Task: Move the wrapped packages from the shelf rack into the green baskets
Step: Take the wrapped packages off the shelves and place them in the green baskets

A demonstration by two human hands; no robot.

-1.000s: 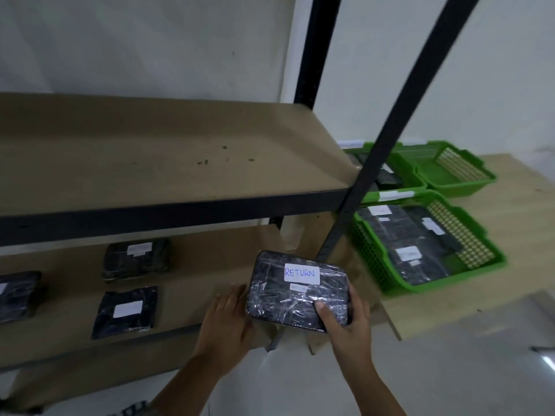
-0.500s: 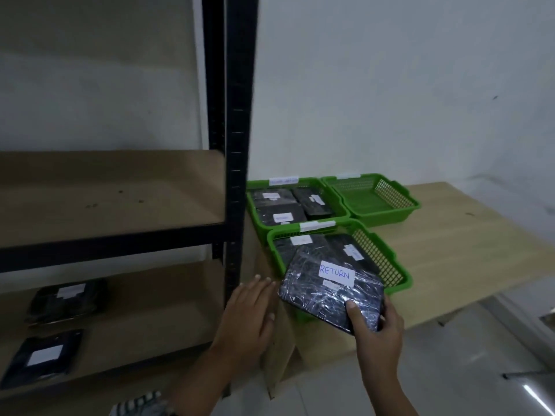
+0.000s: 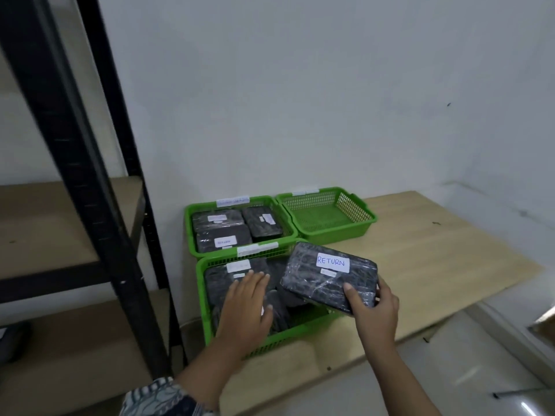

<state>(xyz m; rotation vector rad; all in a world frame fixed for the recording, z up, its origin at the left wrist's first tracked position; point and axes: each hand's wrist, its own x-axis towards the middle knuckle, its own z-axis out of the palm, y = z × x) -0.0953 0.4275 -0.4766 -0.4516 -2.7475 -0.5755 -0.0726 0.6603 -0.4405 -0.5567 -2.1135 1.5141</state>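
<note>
Three baskets crowd the left end of the table (image 3: 435,265) in your head view: the near basket (image 3: 201,295) at the front left corner, the back-left basket (image 3: 188,232) behind it by the wall, and the empty basket (image 3: 327,217) next to that along the back edge. Your right hand (image 3: 375,313) grips the RETURN package (image 3: 318,283) by its near right corner, thumb on top and fingers curled underneath. It holds the package tilted above the near basket's right side, not yet set down. Your left hand (image 3: 246,307) lies flat on the packed parcels (image 3: 216,280) in that basket, fingers straight and close together (steadying them or making room, I judge). Three more packages (image 3: 222,241) fill the back-left basket, so you look well along. What remains on the shelf rack (image 3: 90,187) is hard to say: only a dark shape (image 3: 12,340) shows, cut off at the lower shelf's left edge, perhaps another package.
</note>
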